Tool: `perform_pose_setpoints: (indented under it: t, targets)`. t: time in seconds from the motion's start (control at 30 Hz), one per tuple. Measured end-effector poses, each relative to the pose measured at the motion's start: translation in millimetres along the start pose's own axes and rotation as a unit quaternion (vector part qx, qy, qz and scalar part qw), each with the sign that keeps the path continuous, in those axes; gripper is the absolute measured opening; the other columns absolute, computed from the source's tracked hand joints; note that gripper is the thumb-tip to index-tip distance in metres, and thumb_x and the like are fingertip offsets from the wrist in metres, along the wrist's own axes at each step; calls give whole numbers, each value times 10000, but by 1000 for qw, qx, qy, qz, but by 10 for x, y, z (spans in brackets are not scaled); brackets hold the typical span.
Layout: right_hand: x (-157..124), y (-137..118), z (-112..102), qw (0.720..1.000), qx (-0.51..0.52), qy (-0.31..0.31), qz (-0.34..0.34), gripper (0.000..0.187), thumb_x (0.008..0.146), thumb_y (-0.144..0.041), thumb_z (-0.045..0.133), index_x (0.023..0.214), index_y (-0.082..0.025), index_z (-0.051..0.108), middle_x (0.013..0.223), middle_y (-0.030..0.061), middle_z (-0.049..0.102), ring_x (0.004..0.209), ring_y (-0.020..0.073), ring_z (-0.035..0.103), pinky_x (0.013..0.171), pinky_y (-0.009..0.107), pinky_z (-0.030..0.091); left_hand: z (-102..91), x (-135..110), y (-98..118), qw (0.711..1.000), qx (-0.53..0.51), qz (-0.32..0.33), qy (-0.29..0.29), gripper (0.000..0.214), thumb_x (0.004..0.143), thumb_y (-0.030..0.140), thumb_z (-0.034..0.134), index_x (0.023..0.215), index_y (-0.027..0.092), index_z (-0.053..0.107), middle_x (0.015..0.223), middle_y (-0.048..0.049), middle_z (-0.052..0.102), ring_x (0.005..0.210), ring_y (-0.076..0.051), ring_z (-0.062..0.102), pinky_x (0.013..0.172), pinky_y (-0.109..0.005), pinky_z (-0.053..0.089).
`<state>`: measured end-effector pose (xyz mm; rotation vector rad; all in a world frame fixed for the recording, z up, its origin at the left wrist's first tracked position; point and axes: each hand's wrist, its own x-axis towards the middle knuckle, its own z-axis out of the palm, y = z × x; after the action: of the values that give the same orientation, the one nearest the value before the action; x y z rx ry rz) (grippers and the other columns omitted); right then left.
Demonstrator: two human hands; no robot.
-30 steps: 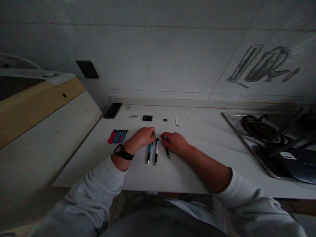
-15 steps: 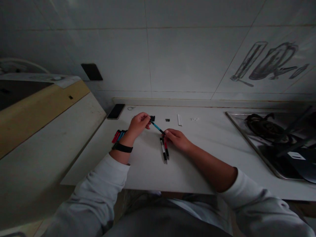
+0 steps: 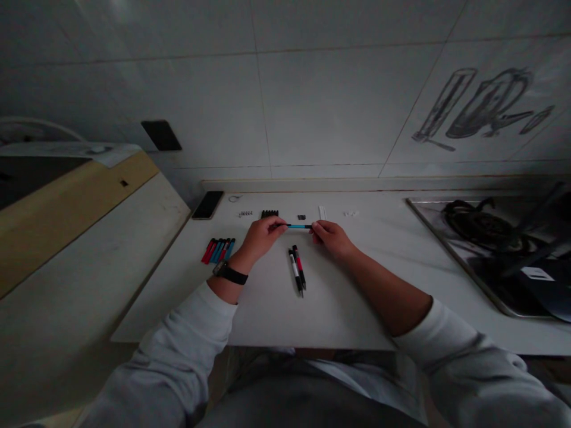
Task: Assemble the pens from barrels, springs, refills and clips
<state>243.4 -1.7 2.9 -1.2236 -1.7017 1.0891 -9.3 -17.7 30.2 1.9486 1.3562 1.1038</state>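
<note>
Between my hands a blue pen (image 3: pixel 298 226) with dark ends lies almost level above the white counter. My left hand (image 3: pixel 264 236) pinches its left end, and my right hand (image 3: pixel 332 238) grips its right end; the fingers cover both tips. Below, side by side, rest a white pen (image 3: pixel 295 272) with black parts and a red pen (image 3: pixel 300 266) with black parts. Left of my left wrist, several red and blue pen barrels (image 3: pixel 218 250) lie in a row. Behind the hands are a row of small black parts (image 3: pixel 270 213) and small springs (image 3: pixel 245 213).
A small dark piece (image 3: pixel 302 217), white thin sticks (image 3: pixel 322 212) and tiny clear bits (image 3: pixel 350 213) lie along the back. A phone (image 3: pixel 207 205) is at the back left, beside a ring (image 3: pixel 235 198). The gas hob (image 3: pixel 464 267) borders the right; a slanted board (image 3: pixel 111 238) the left.
The blue pen has turned from slanting to nearly level, with my left hand lower and my right hand slightly higher. The barrels and small parts on the left are now uncovered.
</note>
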Motion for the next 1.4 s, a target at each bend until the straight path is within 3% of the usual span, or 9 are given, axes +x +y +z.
perform_pose_setpoints:
  t: [0.23,0.37,0.57,0.73,0.93,1.07,1.2,1.33,1.4]
  targets:
    - [-9,-41,-39,996,-82,0,-22,360,934,-492,498,845,-194,680,681,2,645,608,147,532,611,266,395,70,37,-70,996,-69,-54,-28,199,886,372,659,914,187,727,769,-20,711,671,-146,639,655,-260,503]
    - [-13,-45,-28,997,-64,22,-47,274,879,-417,591,1002,-198,700,780,8,694,688,156,590,680,270,440,75,51,-66,992,-99,-76,-31,198,885,368,657,884,176,706,743,-23,693,638,-141,629,642,-260,507]
    - [-4,-8,-13,997,-69,19,-16,349,961,-500,492,868,-207,654,731,12,665,666,156,596,660,270,454,58,24,-84,999,-29,-18,11,178,904,340,680,983,201,759,837,-21,747,762,-158,675,711,-267,514]
    - [6,48,-5,997,-61,16,-35,278,882,-432,624,1082,-239,615,867,-2,682,709,150,610,678,267,468,40,17,-97,998,39,25,30,140,917,300,698,993,215,780,873,-23,771,796,-166,687,756,-280,526]
    - [-14,-4,-6,995,-92,9,-43,250,862,-393,652,1048,-229,615,884,6,676,764,159,610,732,280,468,39,21,-91,996,67,52,20,118,923,283,715,995,222,785,918,-29,787,807,-170,698,772,-289,534]
    - [-32,-47,-3,991,-127,-24,-34,245,956,-424,519,920,-209,631,781,3,650,704,150,575,692,277,428,40,21,-89,996,69,62,12,120,929,281,712,1004,224,786,977,-35,794,859,-178,712,806,-300,543]
    - [-35,-53,0,989,-140,-10,-52,235,872,-398,651,1009,-209,626,847,3,671,727,147,571,688,267,418,39,19,-99,995,66,71,10,131,928,289,714,1017,224,786,998,-35,796,905,-188,722,850,-310,550]
    - [-38,-57,3,987,-150,-46,-48,271,982,-418,494,918,-206,649,800,14,672,724,152,582,698,277,420,38,16,-96,995,65,74,4,130,933,294,710,1013,227,786,1008,-33,797,920,-193,726,836,-310,549]
    - [-44,-65,7,987,-152,-28,-54,185,926,-380,592,969,-205,636,857,18,689,738,149,590,707,272,428,39,15,-91,995,63,77,1,121,930,288,713,1005,228,786,1000,-30,798,915,-191,727,841,-310,550]
